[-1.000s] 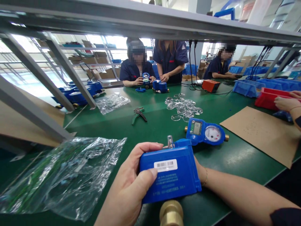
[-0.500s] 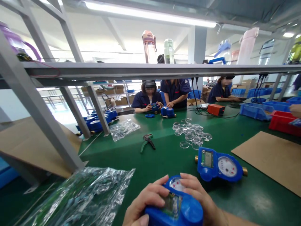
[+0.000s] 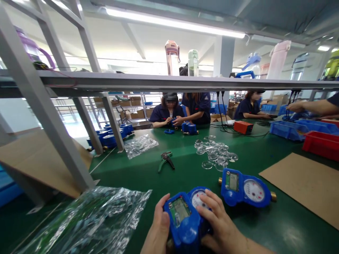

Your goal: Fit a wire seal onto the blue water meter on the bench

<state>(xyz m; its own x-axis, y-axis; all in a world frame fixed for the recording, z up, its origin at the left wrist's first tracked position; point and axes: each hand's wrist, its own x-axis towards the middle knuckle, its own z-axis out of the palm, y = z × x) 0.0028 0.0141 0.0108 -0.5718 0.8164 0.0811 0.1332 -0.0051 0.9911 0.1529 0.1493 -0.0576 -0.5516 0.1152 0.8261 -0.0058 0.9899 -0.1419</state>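
Observation:
Both my hands grip a blue water meter [image 3: 186,227] at the front of the green table. Its small display faces up on the left, and its round white dial sits on the far right side. My left hand [image 3: 158,225] is closed around the left side, thumb by the display. My right hand [image 3: 221,224] wraps the right side, with its fingertips over the edge of the dial. A second blue water meter [image 3: 245,188] with brass ends lies to the right, apart from my hands. The underside of the held meter is hidden.
Clear plastic bags [image 3: 97,215] lie at left. Green-handled pliers [image 3: 166,161] and scattered clear discs [image 3: 215,151] lie mid-table. Cardboard [image 3: 304,187], a red bin [image 3: 320,143] and blue bins [image 3: 287,129] stand right. A shelf [image 3: 169,83] crosses above; co-workers [image 3: 196,107] work opposite.
The held water meter has turned, its display swinging left and into fuller view. My left fingers have moved from over the display to its left side. A co-worker's arm has come in at the right.

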